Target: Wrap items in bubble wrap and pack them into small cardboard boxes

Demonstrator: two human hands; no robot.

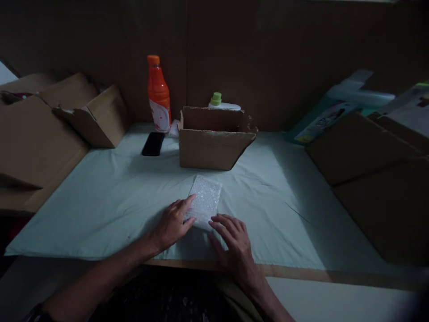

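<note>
A flat, clear piece of bubble wrap (207, 197) lies on the pale green cloth near the front of the table, its lower part looking folded over. My left hand (174, 222) holds its left edge, with the index finger and thumb resting on top; the other fingers are curled and partly hidden. At the lower right corner, my right hand (233, 241) touches the wrap with its fingertips, fingers apart and thumb set away from them. Whether anything is inside the wrap, I cannot tell.
An open cardboard box (209, 150) stands just beyond the wrap, its contents hidden. Behind are an orange bottle (159, 96), a black phone (153, 144) and a green-capped bottle (216, 99). Cardboard boxes (36, 138) flank the left; a teal bottle (321, 118) leans by boxes (365, 152) on the right.
</note>
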